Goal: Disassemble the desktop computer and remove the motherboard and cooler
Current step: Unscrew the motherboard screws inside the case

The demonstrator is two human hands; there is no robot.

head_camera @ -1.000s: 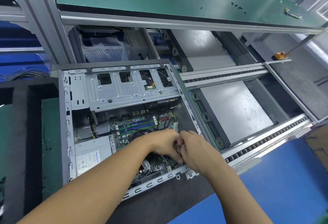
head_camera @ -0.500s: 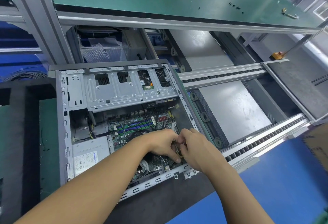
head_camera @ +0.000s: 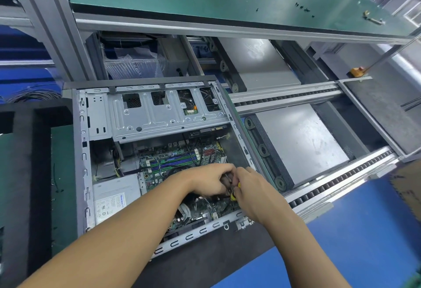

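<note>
Both hands meet low inside the open computer case (head_camera: pixel 82 164), which lies on its side on the dark, foam-like tabletop (head_camera: pixel 205 262). The right hand (head_camera: pixel 255 191) is curled tight around a small tool (head_camera: pixel 232 194) with a yellow grip. The left hand (head_camera: pixel 208 179) has its fingers bent in against the tool's dark metal end, but whether it pinches a wire, a plug or the tool itself I cannot tell. The motherboard (head_camera: pixel 175 162) sits flat in the case directly under and beyond the knuckles, not yet lifted out. The cooler is probably the dark round shape below the left wrist, mostly hidden.

The main risk, as I judge it, is a slip. The tool tip works right above a green board crowded with small raised parts, and a sudden release could drive it into them or tear a socket. Thin black cables (head_camera: pixel 196 156) loop over the board just past the fingertips and would snag if the board were pulled before they are unplugged. The case walls are thin stamped sheet metal with punched slots, so the near rim under both forearms could scrape skin.

Beyond the hands, a pale drive cage (head_camera: pixel 159 116) of ribbed steel with square cutouts spans the case. To the left of the left forearm lies the power supply (head_camera: pixel 114 196) — a plain, matte silver box with a printed label. Off to the right of the right hand run smooth aluminium conveyor rails (head_camera: pixel 284 96).
</note>
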